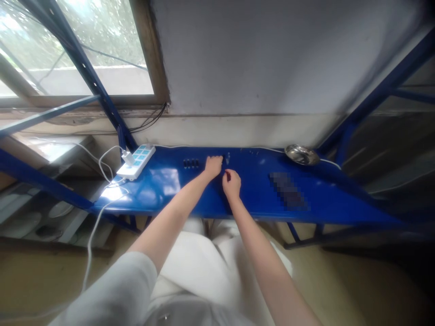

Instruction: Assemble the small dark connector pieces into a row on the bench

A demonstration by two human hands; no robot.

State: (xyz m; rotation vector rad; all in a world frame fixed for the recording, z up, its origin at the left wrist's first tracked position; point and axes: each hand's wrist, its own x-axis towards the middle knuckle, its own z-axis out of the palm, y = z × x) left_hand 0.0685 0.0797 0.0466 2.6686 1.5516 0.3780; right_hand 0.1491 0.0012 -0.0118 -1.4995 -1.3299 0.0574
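My left hand (214, 166) is over the blue tabletop, fingers curled down, with a small dark spot at its fingertips that is too small to name. Just to the right and nearer to me is my right hand (232, 183), closed with thumb and fingers together; what it pinches, if anything, cannot be made out. Left of my left hand stand several small dark vial-like pieces (190, 164) in a row. Beyond my right hand are small clear pieces (228, 157), close to the left fingertips.
A white power strip (136, 162) with a plugged-in charger and cables lies on the left of the blue table (204, 199). At the back right is a shiny metal dish (302, 155). A blurred-out dark flat object (288, 191) lies on the right. Blue frame posts flank both sides.
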